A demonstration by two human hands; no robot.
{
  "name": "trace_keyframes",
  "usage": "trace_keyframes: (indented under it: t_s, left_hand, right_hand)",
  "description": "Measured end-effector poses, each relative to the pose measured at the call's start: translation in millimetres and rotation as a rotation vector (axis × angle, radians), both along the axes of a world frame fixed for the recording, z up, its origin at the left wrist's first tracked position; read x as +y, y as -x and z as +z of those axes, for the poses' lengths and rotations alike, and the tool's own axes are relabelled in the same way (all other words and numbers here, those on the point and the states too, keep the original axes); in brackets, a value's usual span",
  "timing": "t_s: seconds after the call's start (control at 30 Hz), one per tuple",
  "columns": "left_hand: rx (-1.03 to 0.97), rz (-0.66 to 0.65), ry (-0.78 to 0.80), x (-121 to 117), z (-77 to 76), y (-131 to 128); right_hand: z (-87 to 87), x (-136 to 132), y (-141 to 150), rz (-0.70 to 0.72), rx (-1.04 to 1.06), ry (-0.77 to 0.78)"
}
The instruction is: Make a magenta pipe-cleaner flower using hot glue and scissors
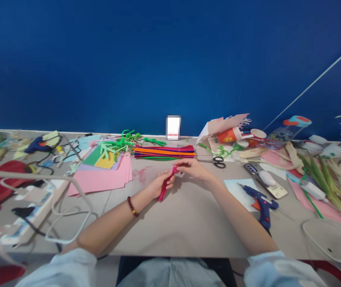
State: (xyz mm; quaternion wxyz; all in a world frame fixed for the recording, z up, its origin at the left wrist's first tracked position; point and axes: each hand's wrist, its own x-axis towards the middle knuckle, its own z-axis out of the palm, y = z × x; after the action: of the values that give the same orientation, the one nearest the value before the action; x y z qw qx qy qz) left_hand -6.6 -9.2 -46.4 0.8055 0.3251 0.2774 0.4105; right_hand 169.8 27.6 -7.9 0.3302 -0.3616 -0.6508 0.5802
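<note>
My left hand (158, 185) is closed round a small bunch of pink-red pipe cleaners (163, 193), whose straight ends hang below the fingers. At its top the bunch forms a bright pink curled head. My right hand (190, 168) pinches at that head, thumb and fingertips close together; the exact grip there is too small to make out. Just beyond both hands lies a bundle of pipe cleaners (164, 151) in red, orange, purple and green. To the right of the bundle is a pair of scissors (218, 162) with black handles.
Pink paper sheets (101, 179) and green pipe-cleaner pieces (122, 141) lie to the left, near a white power strip (38, 211) with cables. On the right are a blue glue gun (263, 205), a phone (278, 191), paper cups (230, 135) and dried husks. A blue wall stands behind.
</note>
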Motion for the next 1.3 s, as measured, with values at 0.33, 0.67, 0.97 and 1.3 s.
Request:
trace_keyframes:
  t_s: [0.33,0.67,0.97,1.3]
  left_hand:
    - [0.086,0.022,-0.036,-1,-3.1,-2]
    - [0.101,0.104,-0.033,-4,5.9,-5]
    - [0.087,0.117,-0.037,-2,-0.4,-4]
    - [0.033,0.012,-0.038,-1,1.0,-1]
  right_hand:
    - [6.4,-3,0,-0.005,-0.103,-0.074]
    - [5.0,-8,6,-0.024,-0.048,-0.010]
    - [1.2,-8,9,-0.043,-0.007,0.066]
    - [1.4,-2,0,-0.013,0.022,0.086]
